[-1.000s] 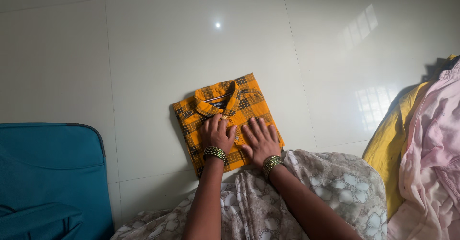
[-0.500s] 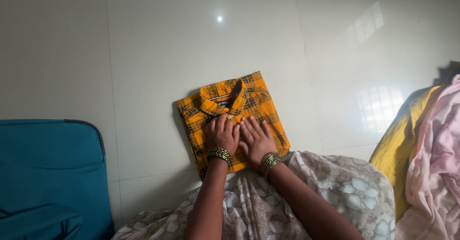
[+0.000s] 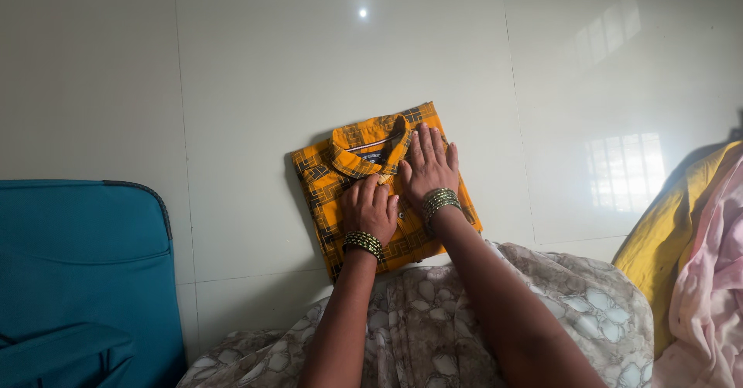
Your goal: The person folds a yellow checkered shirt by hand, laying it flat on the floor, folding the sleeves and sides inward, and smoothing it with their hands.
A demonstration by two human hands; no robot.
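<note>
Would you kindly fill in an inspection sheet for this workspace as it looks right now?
Surface: glossy pale tiled floor, with window light reflected on it.
Job's things: folded orange checked shirt lying flat on the floor, collar away from the person.
Clutter: pile of yellow and pink clothes at the right edge; teal bag at the left.
Hands: left hand flat on the shirt's lower middle; right hand flat higher up, beside the collar. Both wear green bangles and hold nothing.
Cables: nothing seen.
Surroundings: the person's patterned grey-beige garment covers the near foreground; no one else in view.
</note>
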